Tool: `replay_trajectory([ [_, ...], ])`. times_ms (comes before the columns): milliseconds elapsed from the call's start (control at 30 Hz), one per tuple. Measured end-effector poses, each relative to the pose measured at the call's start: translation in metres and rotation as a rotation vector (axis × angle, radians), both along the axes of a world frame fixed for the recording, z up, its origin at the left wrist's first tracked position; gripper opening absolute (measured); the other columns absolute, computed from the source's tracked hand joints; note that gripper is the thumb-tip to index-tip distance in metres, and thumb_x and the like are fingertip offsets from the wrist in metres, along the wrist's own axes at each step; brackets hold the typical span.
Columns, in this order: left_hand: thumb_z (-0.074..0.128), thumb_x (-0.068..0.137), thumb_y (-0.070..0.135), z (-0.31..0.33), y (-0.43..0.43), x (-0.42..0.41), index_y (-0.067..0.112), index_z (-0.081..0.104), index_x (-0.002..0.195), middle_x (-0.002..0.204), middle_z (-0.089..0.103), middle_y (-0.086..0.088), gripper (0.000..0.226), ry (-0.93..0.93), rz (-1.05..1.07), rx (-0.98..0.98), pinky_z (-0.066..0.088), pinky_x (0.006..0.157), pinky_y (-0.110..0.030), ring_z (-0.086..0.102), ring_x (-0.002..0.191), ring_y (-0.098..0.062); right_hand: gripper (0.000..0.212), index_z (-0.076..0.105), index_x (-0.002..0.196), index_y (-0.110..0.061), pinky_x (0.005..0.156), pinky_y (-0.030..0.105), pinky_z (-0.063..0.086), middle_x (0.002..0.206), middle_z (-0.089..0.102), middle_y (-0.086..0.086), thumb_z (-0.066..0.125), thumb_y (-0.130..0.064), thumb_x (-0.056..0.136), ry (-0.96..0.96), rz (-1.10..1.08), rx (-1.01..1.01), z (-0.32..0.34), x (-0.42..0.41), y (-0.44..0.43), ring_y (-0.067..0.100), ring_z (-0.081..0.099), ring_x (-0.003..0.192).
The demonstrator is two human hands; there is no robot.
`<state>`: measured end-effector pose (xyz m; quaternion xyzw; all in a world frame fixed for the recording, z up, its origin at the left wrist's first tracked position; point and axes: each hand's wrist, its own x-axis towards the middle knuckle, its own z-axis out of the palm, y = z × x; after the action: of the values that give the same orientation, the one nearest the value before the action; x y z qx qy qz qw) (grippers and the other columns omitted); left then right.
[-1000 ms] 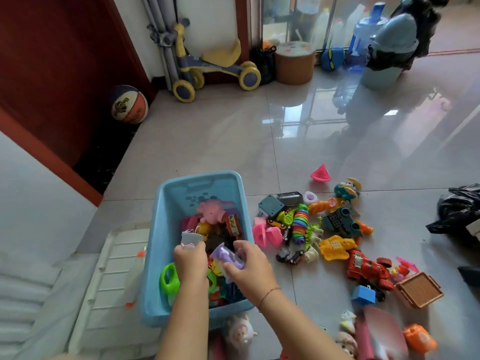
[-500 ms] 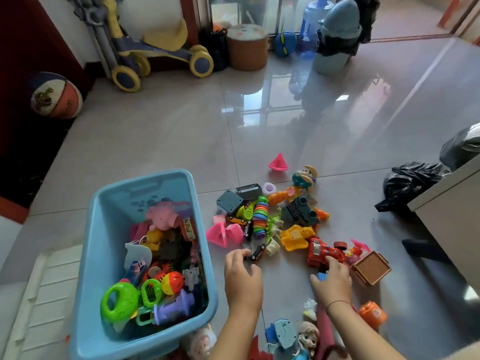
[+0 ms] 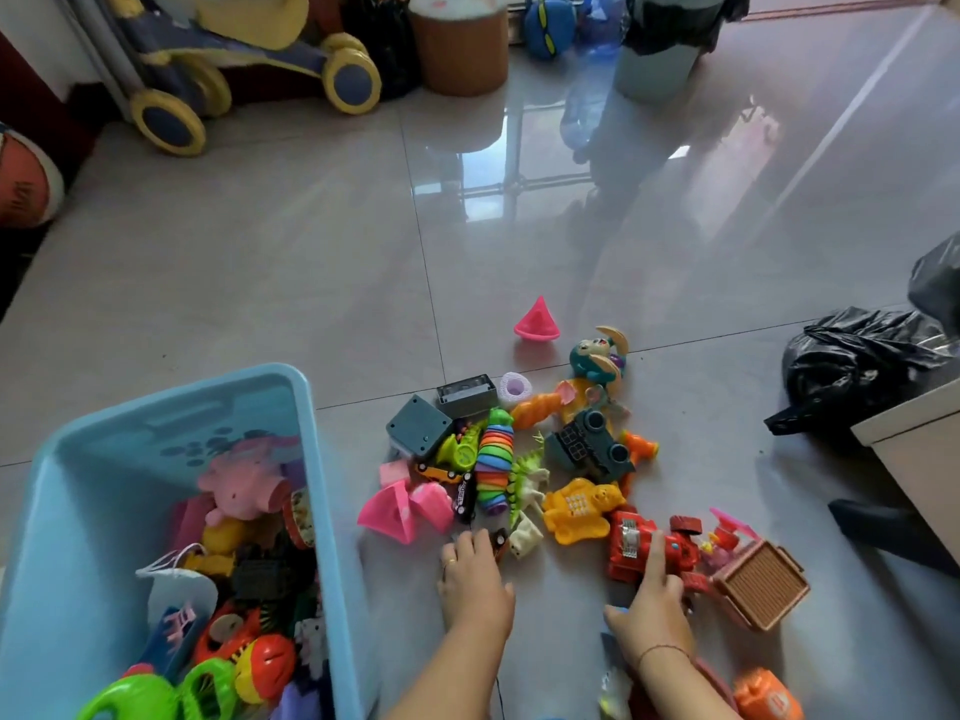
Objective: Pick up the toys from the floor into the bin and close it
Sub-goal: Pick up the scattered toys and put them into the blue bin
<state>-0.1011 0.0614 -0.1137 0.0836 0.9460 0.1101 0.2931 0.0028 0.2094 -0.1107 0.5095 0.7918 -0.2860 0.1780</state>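
On the floor beside the blue bin (image 3: 311,459) lies the toy pile (image 3: 519,459). The left hand (image 3: 475,576) curls its fingers (image 3: 462,543) over a small dark toy car (image 3: 500,543); the right hand (image 3: 652,610) rests fingers on a red robot (image 3: 644,543), grip not yet closed (as far as I can tell). Better to close fully round each toy before lifting toward the bin. No lid is visible, and the nearest toys are cut off.

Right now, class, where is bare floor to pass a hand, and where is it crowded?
Bare: tiles beyond the pink cone, and the strip between blue bin and left hand. Crowded: around the rainbow slug and red robot.
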Motion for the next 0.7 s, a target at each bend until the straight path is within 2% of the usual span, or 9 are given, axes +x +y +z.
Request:
replay_trajectory([
  [100,0.061,0.086,0.032,-0.009,0.002,-0.008,0.025,0.035,0.136,0.146,0.03,0.002,0.057,0.067,-0.101,-0.078,0.032,0.106,-0.037,0.027,0.135,-0.022,0.114,-0.024,0.146,-0.029,0.082,0.038,0.049,0.123,0.039,0.015,0.066,-0.017,0.077,0.062,-0.062,-0.024,-0.008,-0.004,-0.008,0.035,0.058,0.101],
  [167,0.06,0.087,0.032,-0.016,0.0,-0.011,0.028,0.035,0.138,0.152,0.022,0.0,0.056,0.058,-0.156,-0.149,0.02,0.112,-0.049,0.017,0.141,-0.024,0.114,-0.022,0.146,-0.03,0.081,0.038,0.048,0.124,0.041,0.018,0.066,-0.012,0.076,0.119,-0.1,-0.035,-0.011,-0.004,-0.011,0.037,0.057,0.1],
  [233,0.058,0.089,0.027,-0.024,-0.006,-0.01,0.033,0.035,0.138,0.155,0.015,0.0,0.054,0.045,-0.107,-0.186,0.011,0.112,-0.06,0.011,0.144,-0.026,0.113,-0.021,0.146,-0.031,0.081,0.039,0.047,0.125,0.042,0.019,0.065,-0.01,0.076,0.138,-0.123,-0.047,-0.013,-0.005,-0.011,0.037,0.057,0.101],
  [300,0.052,0.092,0.021,-0.03,-0.017,-0.01,0.031,0.042,0.132,0.151,0.024,0.0,0.043,0.047,-0.028,-0.155,0.028,0.109,-0.046,0.025,0.137,-0.024,0.113,-0.018,0.147,-0.031,0.082,0.039,0.046,0.128,0.042,0.02,0.067,-0.009,0.076,0.165,-0.153,-0.058,-0.013,-0.007,-0.012,0.037,0.055,0.103],
  [367,0.047,0.095,0.022,-0.033,-0.027,-0.008,0.025,0.051,0.122,0.142,0.033,0.0,0.028,0.046,-0.002,-0.099,0.039,0.098,-0.031,0.038,0.124,-0.021,0.113,-0.015,0.148,-0.03,0.083,0.038,0.045,0.131,0.041,0.02,0.069,-0.008,0.076,0.192,-0.179,-0.073,-0.011,-0.006,-0.014,0.036,0.054,0.106],
  [433,0.048,0.094,0.021,-0.034,-0.037,-0.004,0.022,0.055,0.115,0.138,0.035,-0.002,0.022,0.023,0.049,-0.055,0.042,0.093,-0.029,0.042,0.119,-0.022,0.111,-0.012,0.149,-0.03,0.085,0.038,0.043,0.134,0.038,0.02,0.07,-0.008,0.077,0.206,-0.203,-0.089,-0.009,-0.002,-0.018,0.035,0.051,0.11],
  [500,0.051,0.09,0.011,-0.034,-0.045,0.002,0.019,0.055,0.112,0.133,0.036,-0.003,0.024,-0.001,0.153,-0.022,0.043,0.09,-0.029,0.044,0.115,-0.024,0.11,-0.006,0.15,-0.029,0.087,0.04,0.044,0.134,0.037,0.022,0.072,-0.008,0.075,0.229,-0.255,-0.087,-0.007,0.002,-0.027,0.036,0.052,0.109],
  [633,0.051,0.085,-0.002,-0.019,-0.044,0.012,0.013,0.059,0.111,0.122,0.048,-0.009,0.031,-0.088,0.503,0.151,0.037,0.077,-0.025,0.05,0.093,-0.023,0.1,0.015,0.15,-0.02,0.08,0.035,0.042,0.128,0.045,0.021,0.073,-0.001,0.071,0.373,-0.407,-0.068,0.005,0.004,-0.048,0.029,0.055,0.084],
  [700,0.057,0.084,0.0,0.003,-0.033,0.014,0.013,0.061,0.113,0.112,0.052,-0.007,0.032,-0.072,0.535,0.301,0.041,0.081,-0.024,0.054,0.091,-0.021,0.09,0.024,0.148,-0.015,0.078,0.032,0.04,0.123,0.05,0.018,0.072,-0.001,0.074,0.461,-0.47,-0.061,0.015,0.001,-0.058,0.024,0.051,0.085],
])
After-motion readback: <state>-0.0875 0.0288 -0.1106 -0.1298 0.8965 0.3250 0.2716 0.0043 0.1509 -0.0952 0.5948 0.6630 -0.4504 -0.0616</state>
